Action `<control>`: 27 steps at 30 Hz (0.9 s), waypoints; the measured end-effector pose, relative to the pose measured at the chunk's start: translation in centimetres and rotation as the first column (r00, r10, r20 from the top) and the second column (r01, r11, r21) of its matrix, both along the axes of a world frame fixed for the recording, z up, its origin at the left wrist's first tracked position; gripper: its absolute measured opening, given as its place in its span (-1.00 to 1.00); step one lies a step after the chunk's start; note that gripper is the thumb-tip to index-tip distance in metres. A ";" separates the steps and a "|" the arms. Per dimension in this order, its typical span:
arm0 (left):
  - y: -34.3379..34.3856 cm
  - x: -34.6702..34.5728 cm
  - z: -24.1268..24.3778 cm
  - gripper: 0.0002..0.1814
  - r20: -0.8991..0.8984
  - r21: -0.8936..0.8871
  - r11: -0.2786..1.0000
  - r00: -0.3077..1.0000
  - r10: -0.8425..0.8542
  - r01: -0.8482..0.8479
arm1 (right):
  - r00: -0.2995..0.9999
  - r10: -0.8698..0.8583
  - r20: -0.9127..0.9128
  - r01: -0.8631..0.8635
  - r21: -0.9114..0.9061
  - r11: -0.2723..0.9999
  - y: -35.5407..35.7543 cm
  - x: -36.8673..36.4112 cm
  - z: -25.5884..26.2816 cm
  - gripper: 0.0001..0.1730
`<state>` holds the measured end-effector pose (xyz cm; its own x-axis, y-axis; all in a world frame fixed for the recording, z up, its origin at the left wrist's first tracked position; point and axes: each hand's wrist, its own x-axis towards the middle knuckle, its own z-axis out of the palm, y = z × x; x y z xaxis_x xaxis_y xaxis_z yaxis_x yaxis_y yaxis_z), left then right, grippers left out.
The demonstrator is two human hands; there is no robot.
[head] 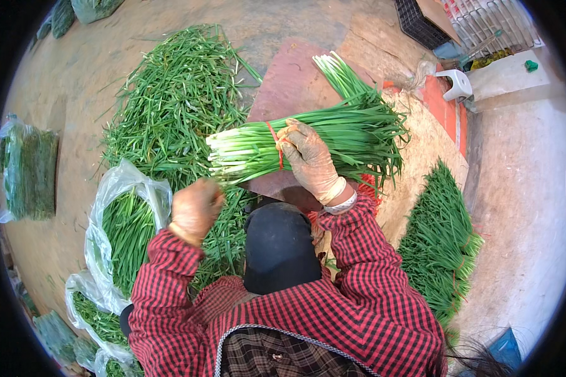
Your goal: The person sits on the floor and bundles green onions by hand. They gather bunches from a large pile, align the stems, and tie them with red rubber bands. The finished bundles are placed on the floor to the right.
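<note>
A thick bundle of garlic chives [358, 136] lies level before me, its pale cut ends to the left and dark leaf tips to the right. A red tie [280, 160] circles it near the pale ends. My right hand [311, 158], in a soiled light glove, grips the bundle at this tie. Just below the pale ends is my left hand [195, 209], also gloved, with its fingers curled. It is blurred, so whether it holds anything is unclear. Beneath the bundle, a reddish board [292, 80] carries a smaller bunch of chives [339, 75].
Loose green trimmings [174, 103] are heaped at the left. Chives fill an open plastic bag [99, 235] beside my left arm. Several tied bundles [438, 249] lie along the right wall. A white stool [455, 85] and black crate [420, 26] stand back right.
</note>
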<state>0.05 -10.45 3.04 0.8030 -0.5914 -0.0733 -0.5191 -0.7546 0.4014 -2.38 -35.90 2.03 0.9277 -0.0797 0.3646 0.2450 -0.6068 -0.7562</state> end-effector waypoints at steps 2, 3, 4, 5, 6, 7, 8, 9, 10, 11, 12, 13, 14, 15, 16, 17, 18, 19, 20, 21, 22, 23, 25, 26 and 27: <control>4.7 -0.2 -1.8 -0.87 -0.017 0.135 0.987 0.995 0.094 -0.091 | 1.000 0.023 -0.007 -0.023 0.005 1.000 -0.2 -0.1 0.0 -0.90; 7.1 -0.3 -3.0 -0.86 -0.019 0.332 0.926 0.981 0.195 -0.178 | 0.999 0.039 -0.009 -0.039 0.009 0.999 -0.1 0.0 0.0 -0.89; 9.9 -0.2 -3.7 -0.87 -0.064 0.537 0.818 0.956 0.286 -0.208 | 0.998 0.058 -0.030 -0.057 0.038 0.998 0.2 0.2 0.2 -0.89; 12.2 0.0 -4.2 -0.82 -0.132 0.671 0.723 0.933 0.334 -0.164 | 0.996 0.067 -0.053 -0.064 0.058 0.996 0.5 0.1 0.7 -0.88; 11.9 0.2 -2.8 -0.77 -0.054 0.643 0.730 0.937 0.346 -0.232 | 0.995 0.066 -0.078 -0.060 0.073 0.996 0.6 0.0 0.8 -0.88; 11.3 0.2 -1.2 -0.71 0.023 0.610 0.735 0.934 0.358 -0.297 | 0.997 0.045 -0.068 -0.040 0.075 0.996 0.6 -0.1 0.7 -0.88; 10.7 0.8 -1.3 -0.66 0.099 0.379 0.861 0.939 0.328 -0.340 | 0.998 0.024 -0.058 -0.019 0.077 0.997 0.7 -0.3 0.5 -0.88; 9.7 1.9 -1.4 -0.62 0.180 0.121 0.931 0.930 0.319 -0.343 | 0.999 0.005 -0.044 -0.002 0.080 0.997 0.7 -0.3 0.4 -0.87; 7.2 2.6 -0.1 -0.64 0.115 -0.091 0.947 0.941 0.319 -0.310 | 0.999 -0.006 -0.037 0.009 0.074 0.997 0.7 -0.3 0.3 -0.87; 4.0 2.9 1.7 -0.66 0.054 -0.299 0.912 0.949 0.310 -0.281 | 1.000 -0.011 -0.027 0.013 0.071 0.997 0.8 -0.3 0.3 -0.87; 1.5 3.3 2.4 -0.65 0.166 -0.355 0.926 0.967 0.195 -0.126 | 1.000 -0.025 -0.018 0.026 0.058 0.998 0.6 -0.3 0.3 -0.87; -0.7 3.6 3.3 -0.65 0.282 -0.386 0.922 0.955 0.092 0.025 | 0.999 -0.011 -0.033 0.012 0.044 0.999 0.6 -0.1 0.5 -0.86; -3.1 3.6 4.0 -0.68 0.260 -0.337 0.940 0.965 0.039 0.053 | 0.999 -0.003 -0.049 0.004 0.024 1.000 0.5 0.1 0.6 -0.86; -4.9 3.7 4.5 -0.70 0.231 -0.290 0.954 0.973 -0.013 0.082 | 0.998 0.005 -0.068 -0.005 0.002 1.000 0.4 0.2 0.8 -0.86; -6.1 4.0 4.1 -0.74 0.207 -0.259 0.960 0.977 -0.056 0.110 | 0.997 0.014 -0.075 -0.013 0.017 1.000 0.4 0.2 0.9 -0.87; -6.8 4.3 3.3 -0.77 0.181 -0.228 0.964 0.979 -0.098 0.138 | 0.996 0.024 -0.082 -0.021 0.032 0.999 0.5 0.3 0.9 -0.87; -7.2 4.5 2.6 -0.84 0.158 -0.335 0.936 0.986 -0.055 0.106 | 0.996 0.024 -0.090 -0.019 0.048 0.999 0.3 0.2 0.8 -0.88; -7.1 4.8 2.2 -0.85 0.062 -0.401 0.915 0.998 -0.028 0.051 | 0.994 0.030 -0.101 -0.023 0.064 0.998 0.2 0.2 0.8 -0.88; -6.8 5.1 1.8 -0.86 -0.035 -0.459 0.889 0.999 -0.005 -0.012 | 0.993 0.038 -0.112 -0.029 0.080 0.996 0.0 0.2 0.9 -0.89; -6.2 5.4 1.7 -0.87 -0.135 -0.501 0.862 0.991 0.017 -0.083 | 0.991 0.051 -0.123 -0.038 0.105 0.994 0.0 0.2 0.9 -0.89; -5.6 5.2 1.9 -0.89 -0.212 -0.524 0.837 0.976 0.049 -0.156 | 0.994 0.046 -0.104 -0.034 0.120 0.992 0.1 0.2 0.8 -0.90; -4.8 5.3 2.0 -0.89 -0.253 -0.530 0.828 0.966 0.050 -0.182 | 0.996 0.043 -0.084 -0.031 0.136 0.990 0.3 0.3 0.7 -0.90; -2.8 5.4 1.9 -0.88 -0.419 -0.546 0.771 0.904 0.088 -0.328 | 0.998 0.036 -0.058 -0.027 0.147 0.989 0.2 0.1 0.2 -0.91; -1.3 5.5 2.4 -0.88 -0.541 -0.535 0.718 0.833 0.113 -0.445 | 0.998 0.046 -0.051 -0.038 0.150 0.988 0.2 0.0 0.1 -0.91; 0.3 5.9 2.4 -0.87 -0.656 -0.510 0.660 0.746 0.115 -0.551 | 0.998 0.045 -0.046 -0.038 0.145 0.989 0.0 -0.2 0.0 -0.91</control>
